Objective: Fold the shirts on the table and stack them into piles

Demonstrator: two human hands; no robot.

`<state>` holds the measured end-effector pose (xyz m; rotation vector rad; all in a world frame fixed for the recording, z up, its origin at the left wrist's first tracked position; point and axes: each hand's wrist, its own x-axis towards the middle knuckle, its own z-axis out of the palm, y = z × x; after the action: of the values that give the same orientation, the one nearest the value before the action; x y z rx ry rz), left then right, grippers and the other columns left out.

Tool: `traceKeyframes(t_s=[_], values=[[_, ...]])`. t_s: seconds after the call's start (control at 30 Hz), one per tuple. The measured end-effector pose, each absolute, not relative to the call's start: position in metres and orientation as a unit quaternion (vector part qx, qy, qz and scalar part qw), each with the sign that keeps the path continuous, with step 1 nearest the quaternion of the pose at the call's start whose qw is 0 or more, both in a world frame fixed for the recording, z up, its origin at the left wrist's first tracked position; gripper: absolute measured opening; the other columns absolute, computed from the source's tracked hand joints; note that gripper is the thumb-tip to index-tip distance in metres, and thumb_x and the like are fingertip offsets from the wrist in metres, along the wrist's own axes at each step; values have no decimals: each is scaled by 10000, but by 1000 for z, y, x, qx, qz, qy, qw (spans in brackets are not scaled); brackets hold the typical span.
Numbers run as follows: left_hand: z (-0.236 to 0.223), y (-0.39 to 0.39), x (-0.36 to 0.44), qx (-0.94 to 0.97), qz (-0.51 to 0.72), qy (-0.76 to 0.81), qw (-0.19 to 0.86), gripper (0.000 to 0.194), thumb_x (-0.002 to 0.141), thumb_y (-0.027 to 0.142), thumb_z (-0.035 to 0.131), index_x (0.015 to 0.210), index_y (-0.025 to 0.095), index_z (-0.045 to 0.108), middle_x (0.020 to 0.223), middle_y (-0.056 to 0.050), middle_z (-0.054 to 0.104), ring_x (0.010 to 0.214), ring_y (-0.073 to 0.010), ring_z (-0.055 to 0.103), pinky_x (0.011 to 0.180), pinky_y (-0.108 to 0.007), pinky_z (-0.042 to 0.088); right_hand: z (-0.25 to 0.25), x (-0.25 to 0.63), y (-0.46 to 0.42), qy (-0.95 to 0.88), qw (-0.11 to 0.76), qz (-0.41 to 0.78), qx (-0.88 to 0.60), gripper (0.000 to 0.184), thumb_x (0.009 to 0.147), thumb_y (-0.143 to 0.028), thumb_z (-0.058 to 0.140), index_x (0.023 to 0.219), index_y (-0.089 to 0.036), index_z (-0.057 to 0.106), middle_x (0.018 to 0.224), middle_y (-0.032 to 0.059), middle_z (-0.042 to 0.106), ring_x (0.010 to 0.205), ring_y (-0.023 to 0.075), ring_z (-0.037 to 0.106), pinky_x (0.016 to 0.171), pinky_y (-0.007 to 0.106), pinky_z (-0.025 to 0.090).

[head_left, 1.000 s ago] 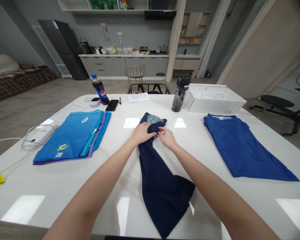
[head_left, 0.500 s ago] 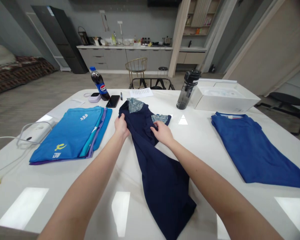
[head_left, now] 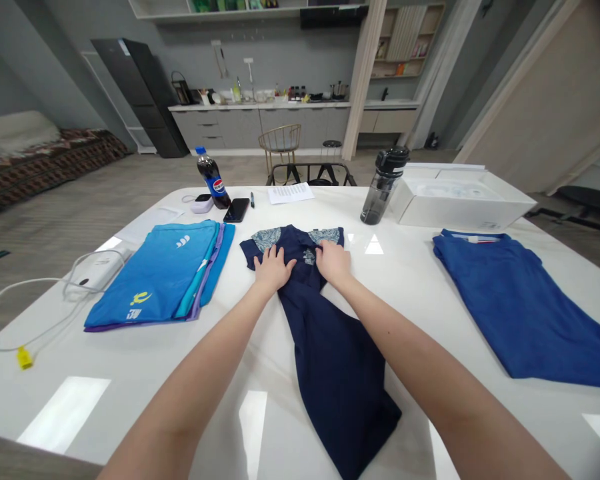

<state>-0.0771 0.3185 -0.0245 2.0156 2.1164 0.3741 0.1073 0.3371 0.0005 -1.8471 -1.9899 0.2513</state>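
A navy shirt (head_left: 337, 357) with light patterned patches at its shoulders lies lengthwise on the white table (head_left: 220, 360), its collar end away from me. Flat on its upper left part, near the left sleeve, rests my left hand (head_left: 273, 268), fingers spread. My right hand (head_left: 334, 260) has its fingers closed on the cloth near the right shoulder. Between the hands a small pale print shows on the chest. The shirt's lower part is twisted and narrow, with its hem toward me.
Folded blue and purple garments (head_left: 163, 273) lie left, beside a white power box (head_left: 103, 267) with cables. A blue shirt (head_left: 525, 307) lies right. Behind stand a cola bottle (head_left: 213, 179), a phone (head_left: 237, 210), a paper sheet (head_left: 291, 193), a dark drink bottle (head_left: 383, 187) and a white box (head_left: 460, 203).
My left hand has let go of the left sleeve edge and now lies flat on the shirt. The left sleeve and shoulder are spread out. My right hand still grips cloth.
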Motion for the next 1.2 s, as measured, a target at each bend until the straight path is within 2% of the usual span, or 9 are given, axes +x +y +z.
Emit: traceKeyframes(t_s=[0.17, 0.37, 0.47, 0.57, 0.63, 0.7, 0.83, 1.0, 1.2], values=[[-27, 322, -88, 677, 108, 719, 119, 801, 894, 751, 432, 1541, 279, 445, 1675, -117, 282, 1557, -395, 172, 1222, -670, 96, -10, 198, 354, -583, 284, 126, -751, 352, 1005, -377, 415, 1124, -162, 666, 1041, 172, 728, 993, 312, 659, 832, 381, 477], [-29, 325, -81, 653, 111, 739, 121, 891, 873, 796, 384, 1583, 257, 384, 1692, -116, 219, 1566, -416, 106, 1209, -700, 31, -24, 268, 355, -496, 253, 128, -821, 336, 962, -357, 461, 1065, -159, 712, 1072, 195, 714, 1017, 327, 651, 856, 404, 469], [-32, 331, -78, 647, 113, 745, 116, 860, 894, 767, 366, 1587, 259, 377, 1693, -113, 217, 1567, -413, 107, 1211, -697, 31, -19, 261, 350, -522, 282, 55, -803, 346, 948, -270, 427, 1157, -155, 678, 1157, 184, 678, 1073, 310, 621, 916, 419, 458], [-35, 337, -79, 651, 113, 743, 107, 854, 898, 758, 372, 1590, 257, 373, 1692, -111, 220, 1566, -408, 116, 1220, -682, 35, -14, 234, 342, -642, 302, -12, -705, 366, 971, -252, 395, 1215, -152, 648, 1240, 177, 645, 1186, 299, 566, 1031, 431, 409], [-36, 341, -80, 656, 108, 739, 108, 862, 897, 766, 368, 1595, 259, 364, 1693, -104, 217, 1568, -402, 115, 1225, -675, 32, -15, 212, 338, -728, 259, 17, -634, 388, 1004, -342, 412, 1258, -163, 646, 1301, 165, 637, 1236, 304, 544, 1087, 445, 377], [-37, 348, -81, 660, 105, 736, 109, 875, 893, 779, 362, 1599, 262, 356, 1696, -95, 205, 1571, -396, 107, 1229, -667, 26, -20, 194, 337, -764, 189, 65, -613, 507, 1006, -501, 446, 1374, -189, 602, 1429, 149, 583, 1325, 342, 488, 1141, 514, 326], [-38, 366, -81, 662, 103, 735, 106, 901, 890, 794, 338, 1610, 251, 335, 1699, -88, 194, 1574, -392, 95, 1237, -651, 21, -35, 179, 354, -753, 104, 98, -643, 758, 955, -723, 419, 1559, -266, 441, 1654, 89, 330, 1510, 424, 229, 1197, 675, 121], [-42, 394, -83, 669, 101, 728, 110, 911, 889, 794, 334, 1614, 242, 326, 1702, -80, 187, 1575, -386, 92, 1251, -618, 18, -43, 185, 386, -751, 74, 112, -647, 812, 955, -780, 307, 1618, -311, 319, 1696, 47, 216, 1555, 392, 123, 1211, 679, 29], [-37, 404, -84, 676, 123, 719, 107, 800, 919, 683, 458, 1568, 218, 408, 1680, -120, 266, 1560, -395, 161, 1248, -621, 55, -48, 190, 396, -763, 94, 98, -632, 772, 974, -755, 303, 1607, -316, 343, 1687, 40, 247, 1556, 361, 144, 1223, 652, 34]])
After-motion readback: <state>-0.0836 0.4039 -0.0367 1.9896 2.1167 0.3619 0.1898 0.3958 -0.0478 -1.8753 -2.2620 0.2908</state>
